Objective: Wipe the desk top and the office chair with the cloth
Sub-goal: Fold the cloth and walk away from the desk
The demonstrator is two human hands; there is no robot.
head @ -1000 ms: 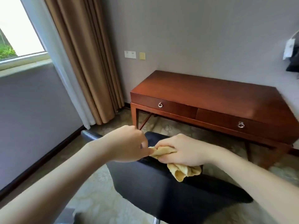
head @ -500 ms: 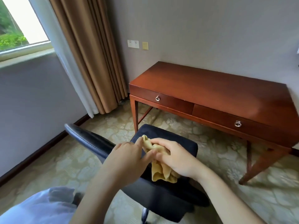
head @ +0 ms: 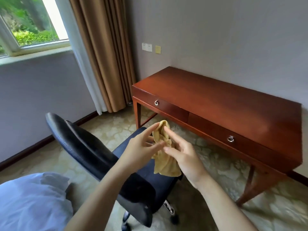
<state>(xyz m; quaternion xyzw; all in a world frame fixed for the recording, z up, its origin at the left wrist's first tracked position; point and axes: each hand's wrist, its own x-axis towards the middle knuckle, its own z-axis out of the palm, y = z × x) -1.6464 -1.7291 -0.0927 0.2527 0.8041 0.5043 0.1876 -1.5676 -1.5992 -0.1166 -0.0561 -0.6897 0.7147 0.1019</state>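
left hand point(head: 141, 145): fingers straight | right hand point(head: 185, 155): index, thumb straight

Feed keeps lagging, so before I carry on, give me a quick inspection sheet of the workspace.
Surface: desk top, glossy wood, nothing seen on it.
Job's things: cloth, yellow, held in the air above the office chair seat.
Clutter: nothing seen.
Fingers: left hand, straight fingers touching the cloth; right hand, thumb and fingers pinching it.
Cables: nothing seen.
Surroundings: curtain, window, wall sockets, patterned carpet.
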